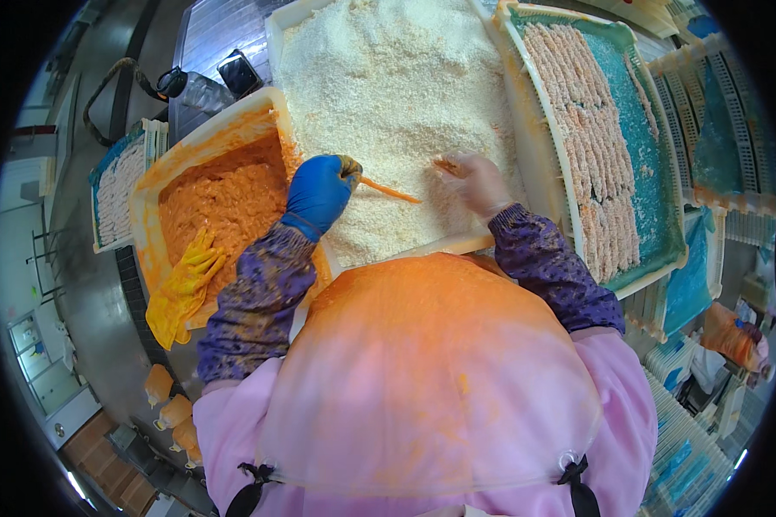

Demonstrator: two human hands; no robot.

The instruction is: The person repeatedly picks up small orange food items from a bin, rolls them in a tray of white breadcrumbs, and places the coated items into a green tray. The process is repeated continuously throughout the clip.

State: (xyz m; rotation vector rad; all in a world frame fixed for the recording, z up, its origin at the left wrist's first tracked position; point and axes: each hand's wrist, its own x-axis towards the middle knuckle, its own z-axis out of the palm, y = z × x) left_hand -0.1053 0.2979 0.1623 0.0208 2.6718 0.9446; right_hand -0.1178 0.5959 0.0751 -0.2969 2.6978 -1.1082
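My left hand [321, 194], in a blue glove, pinches one end of a thin orange strip [391, 191] of coated food. The strip slants down to the right above a large white tub [420, 249] of pale breadcrumbs [394, 97]. Over the right part of the crumbs is my right hand [475, 183], in a thin pale glove. Its fingers are curled, with orange-brown matter at the tips; whether they hold a piece is unclear. Left of my blue glove stands a tub [143, 223] of wet orange marinated mass [226, 187].
Yellow rubber gloves [191, 284] hang over the orange tub's near edge. At right, a teal-lined tray [646, 194] holds rows of crumbed strips [595, 142]; stacked crates [718, 123] stand beyond. A bottle [200, 90] and a phone-like device [238, 74] lie at upper left, above another tray [119, 187].
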